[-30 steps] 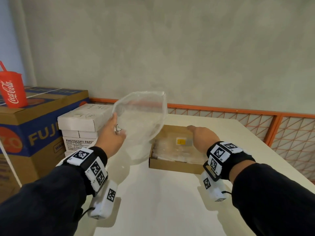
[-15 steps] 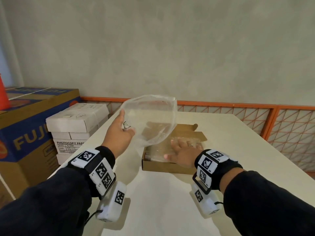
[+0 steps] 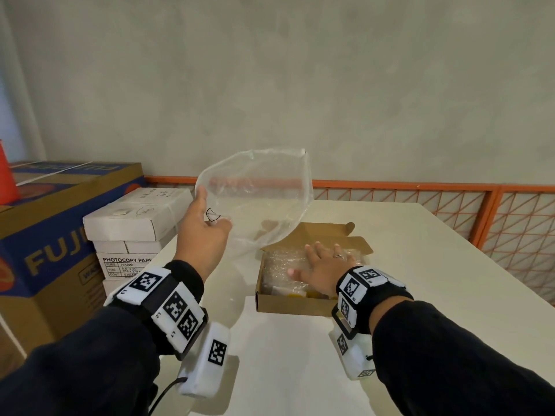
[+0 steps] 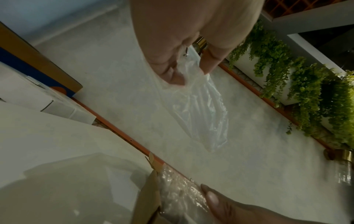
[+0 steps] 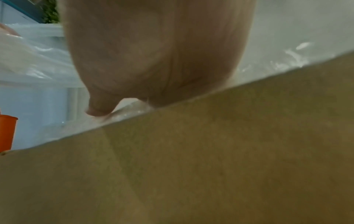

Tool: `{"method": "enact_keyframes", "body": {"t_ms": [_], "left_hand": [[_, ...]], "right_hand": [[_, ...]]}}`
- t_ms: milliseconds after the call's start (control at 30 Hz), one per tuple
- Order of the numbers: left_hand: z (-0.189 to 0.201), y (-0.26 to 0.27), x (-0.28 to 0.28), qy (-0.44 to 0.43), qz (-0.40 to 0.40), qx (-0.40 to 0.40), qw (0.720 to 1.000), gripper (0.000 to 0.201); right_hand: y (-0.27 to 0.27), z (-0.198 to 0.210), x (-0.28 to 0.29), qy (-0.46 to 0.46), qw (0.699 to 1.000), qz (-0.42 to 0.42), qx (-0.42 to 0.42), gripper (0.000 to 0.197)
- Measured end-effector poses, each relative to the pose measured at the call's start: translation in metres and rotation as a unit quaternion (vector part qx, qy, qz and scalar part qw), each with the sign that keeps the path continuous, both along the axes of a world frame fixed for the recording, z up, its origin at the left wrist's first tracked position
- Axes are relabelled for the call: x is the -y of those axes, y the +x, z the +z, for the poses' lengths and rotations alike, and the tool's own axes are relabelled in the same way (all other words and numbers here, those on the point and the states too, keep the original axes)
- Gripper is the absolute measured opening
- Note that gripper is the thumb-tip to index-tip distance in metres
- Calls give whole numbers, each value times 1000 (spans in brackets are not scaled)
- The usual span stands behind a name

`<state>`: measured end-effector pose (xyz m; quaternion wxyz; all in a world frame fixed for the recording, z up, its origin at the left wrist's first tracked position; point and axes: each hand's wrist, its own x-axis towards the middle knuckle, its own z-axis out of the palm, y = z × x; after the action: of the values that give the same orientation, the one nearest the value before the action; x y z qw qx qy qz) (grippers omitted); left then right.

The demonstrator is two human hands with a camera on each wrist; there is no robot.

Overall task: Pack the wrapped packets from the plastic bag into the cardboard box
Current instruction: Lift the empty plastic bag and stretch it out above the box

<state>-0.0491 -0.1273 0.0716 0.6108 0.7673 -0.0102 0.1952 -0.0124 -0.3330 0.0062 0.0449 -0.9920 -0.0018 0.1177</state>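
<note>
A clear plastic bag point(image 3: 258, 202) hangs in the air above the table's left side, looking empty; my left hand point(image 3: 204, 232) pinches its edge. The left wrist view shows fingers point(image 4: 172, 72) curled round the bag point(image 4: 203, 115). A shallow cardboard box point(image 3: 288, 303) with its lid flap open sits mid-table. Bubble-wrapped packets point(image 3: 282, 265) fill it, with some yellow showing at the near edge. My right hand point(image 3: 322, 265) lies flat on the packets, fingers spread. The right wrist view shows the palm point(image 5: 153, 60) above the box wall point(image 5: 191, 151).
White photocopy paper boxes point(image 3: 135, 223) are stacked left of the white table point(image 3: 405, 265), beside a large brown and blue carton point(image 3: 45, 235) with a red cup point(image 3: 7, 175) on it. An orange mesh railing point(image 3: 450, 199) runs along the far edge and right side.
My right hand went from the far side of the box to lying flat on the packets. The left hand raised the bag a little higher.
</note>
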Motion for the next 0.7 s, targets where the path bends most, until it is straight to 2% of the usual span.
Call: {"method": "enact_keyframes", "body": {"t_ms": [200, 367, 500, 633, 700], "left_hand": [[-2, 1, -2, -23, 3, -4, 1000, 70], [-2, 2, -4, -15, 3, -10, 1000, 68], [1, 0, -10, -14, 7, -6, 1000, 68], [2, 0, -12, -25, 7, -5, 1000, 68], [0, 2, -10, -28, 4, -2, 1000, 69]], "right_hand": [[2, 4, -17, 8, 999, 47, 6, 84], [6, 0, -25, 12, 998, 53, 13, 88], [-2, 5, -19, 14, 997, 77, -14, 100], [-7, 6, -5, -44, 995, 88, -34, 122], [-4, 4, -1, -53, 995, 78, -41, 126]]}}
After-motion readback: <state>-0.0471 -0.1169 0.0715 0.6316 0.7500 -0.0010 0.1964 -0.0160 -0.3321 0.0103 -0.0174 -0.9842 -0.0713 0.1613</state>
